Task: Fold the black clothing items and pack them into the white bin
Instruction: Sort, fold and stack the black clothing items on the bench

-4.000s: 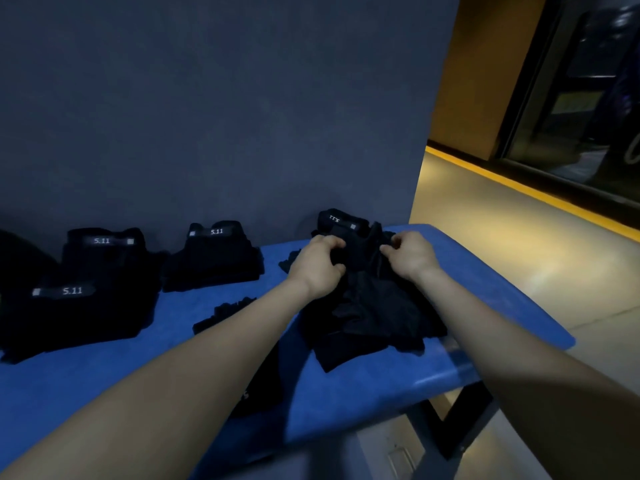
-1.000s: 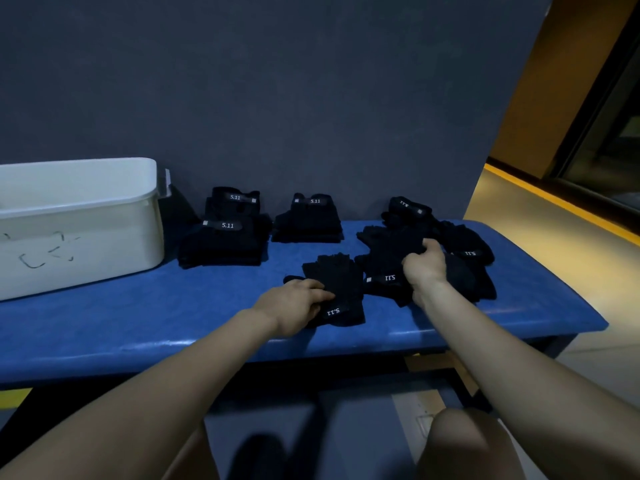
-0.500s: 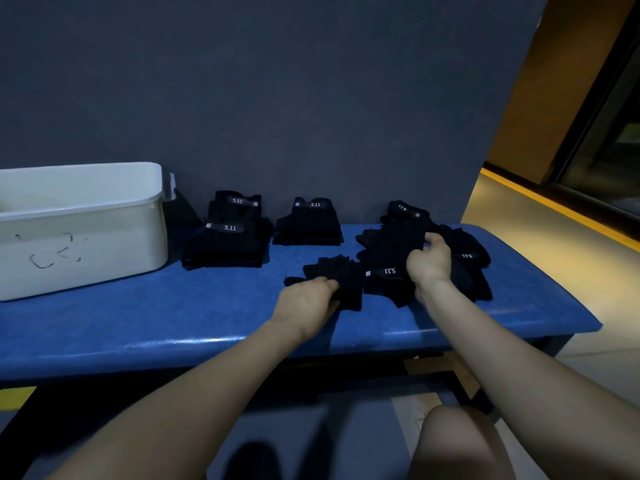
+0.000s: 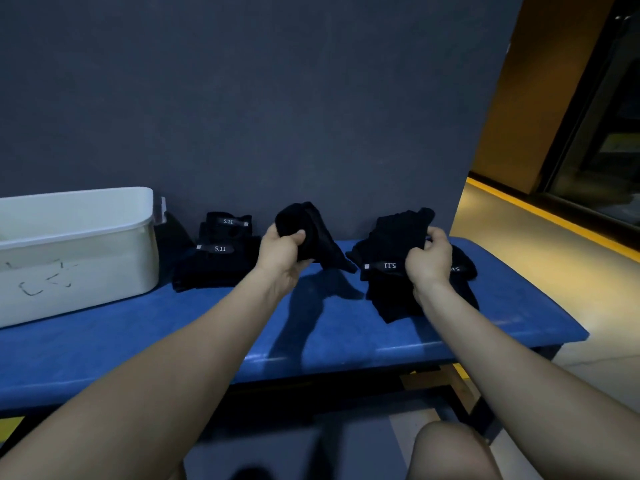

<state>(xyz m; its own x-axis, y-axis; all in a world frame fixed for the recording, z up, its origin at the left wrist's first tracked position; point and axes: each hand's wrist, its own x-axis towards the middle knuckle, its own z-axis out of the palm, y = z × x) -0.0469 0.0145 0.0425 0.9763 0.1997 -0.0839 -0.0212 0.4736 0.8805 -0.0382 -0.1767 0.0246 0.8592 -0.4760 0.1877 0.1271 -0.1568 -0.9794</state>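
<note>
Head view: white bin (image 4: pixel 86 261) interior hidden.

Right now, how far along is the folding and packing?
Done: a folded stack sits beside the white bin. In hand: left hand grips one black item, right hand another. Left: the loose pile, then packing; bin contents not visible.

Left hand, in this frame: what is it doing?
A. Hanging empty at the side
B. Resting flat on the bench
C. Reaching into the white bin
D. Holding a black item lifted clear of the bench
D. The left hand grips a black item raised above the blue bench, well to the right of the white bin.
</note>
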